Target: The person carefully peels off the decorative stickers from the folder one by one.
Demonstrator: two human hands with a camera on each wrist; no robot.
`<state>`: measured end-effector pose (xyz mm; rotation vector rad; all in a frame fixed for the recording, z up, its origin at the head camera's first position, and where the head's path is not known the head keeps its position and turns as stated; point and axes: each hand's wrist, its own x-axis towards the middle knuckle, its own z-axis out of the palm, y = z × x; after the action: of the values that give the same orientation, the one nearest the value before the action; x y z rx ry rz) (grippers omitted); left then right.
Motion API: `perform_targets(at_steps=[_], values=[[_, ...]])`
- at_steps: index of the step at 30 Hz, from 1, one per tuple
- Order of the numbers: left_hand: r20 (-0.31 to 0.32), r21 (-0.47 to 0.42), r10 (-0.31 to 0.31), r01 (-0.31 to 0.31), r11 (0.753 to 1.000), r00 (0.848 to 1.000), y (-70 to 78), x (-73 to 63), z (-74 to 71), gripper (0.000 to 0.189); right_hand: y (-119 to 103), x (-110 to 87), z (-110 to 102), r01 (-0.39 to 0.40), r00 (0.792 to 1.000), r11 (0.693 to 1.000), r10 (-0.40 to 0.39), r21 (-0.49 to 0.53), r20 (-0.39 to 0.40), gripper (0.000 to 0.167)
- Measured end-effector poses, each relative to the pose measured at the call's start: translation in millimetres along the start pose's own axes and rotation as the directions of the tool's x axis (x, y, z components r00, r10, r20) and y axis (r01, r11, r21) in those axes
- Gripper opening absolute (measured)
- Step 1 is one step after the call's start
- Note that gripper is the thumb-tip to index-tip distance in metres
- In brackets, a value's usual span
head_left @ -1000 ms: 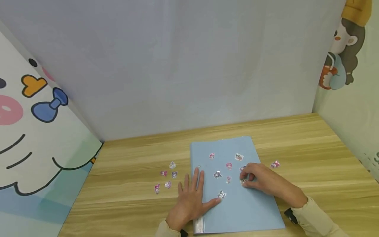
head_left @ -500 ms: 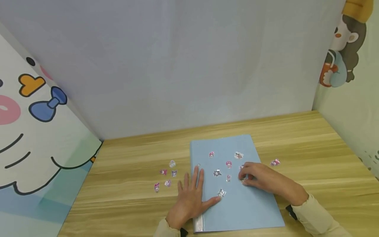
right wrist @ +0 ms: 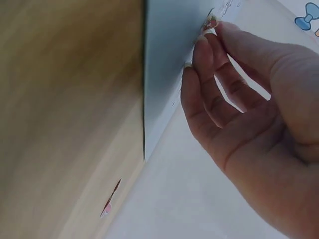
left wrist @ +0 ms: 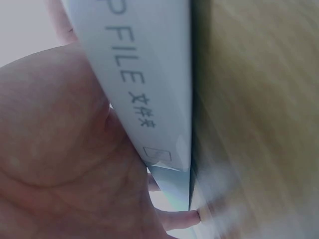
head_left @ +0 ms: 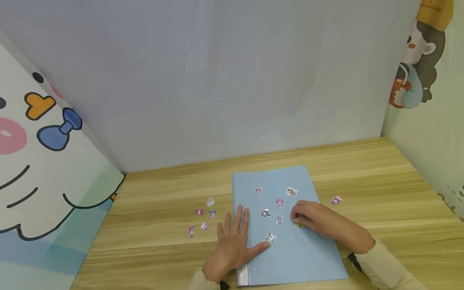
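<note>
A light blue file folder [head_left: 297, 262] lies on the wooden table, with several small cartoon stickers on its cover. My left hand [head_left: 232, 247] rests spread on the folder's left edge, its thumb touching a star-shaped sticker [head_left: 270, 237]. In the left wrist view the palm lies against the folder's spine [left wrist: 144, 89], which is printed "FILE". Over the cover's right half, my right hand [head_left: 315, 217] pinches a small sticker [right wrist: 211, 23] between thumb and fingertips. A yellow bit [head_left: 298, 226] shows just below those fingers; the rest there is hidden by the hand.
Left of the folder, several loose stickers lie on the table [head_left: 156, 233], a pink one [head_left: 199, 212] among them. One more pink sticker [head_left: 336, 200] lies to the folder's right. A pale grey wall [head_left: 235, 88] stands behind, with cartoon-printed panels at both sides.
My right hand has shifted slightly left, and a yellow bit now shows under its fingers where a pale sticker edge was seen. The left hand has stayed in place.
</note>
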<state>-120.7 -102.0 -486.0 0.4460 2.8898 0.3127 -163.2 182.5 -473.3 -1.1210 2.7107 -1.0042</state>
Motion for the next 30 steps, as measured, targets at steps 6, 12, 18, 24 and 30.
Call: perform_targets(at_steps=[6,12,18,24,30], values=[[0.026,-0.013,-0.004,0.004,1.000,1.000,3.0,-2.8,-7.7,0.108,-2,1.7,2,-0.012,1.000,0.999,0.012,-0.036,-0.006,0.021],[0.045,-0.027,-0.009,0.011,1.000,0.999,6.6,-4.4,-13.4,0.107,-3,-0.4,1,-0.008,1.000,0.996,0.006,-0.092,-0.029,0.023],[0.036,-0.041,-0.013,0.014,0.999,0.999,8.2,-6.2,-15.3,0.107,-3,-2.3,-3,-0.006,1.000,0.998,0.006,-0.066,-0.010,0.020],[0.044,-0.030,-0.020,0.022,0.999,0.999,7.2,-3.9,-12.7,0.107,-4,-3.0,-9,-0.061,0.998,0.998,0.060,0.029,0.015,0.019],[0.040,-0.022,-0.026,0.027,0.999,0.999,6.5,-2.8,-10.3,0.108,-5,-1.7,-13,-0.139,0.990,0.986,0.136,0.088,0.038,0.018]])
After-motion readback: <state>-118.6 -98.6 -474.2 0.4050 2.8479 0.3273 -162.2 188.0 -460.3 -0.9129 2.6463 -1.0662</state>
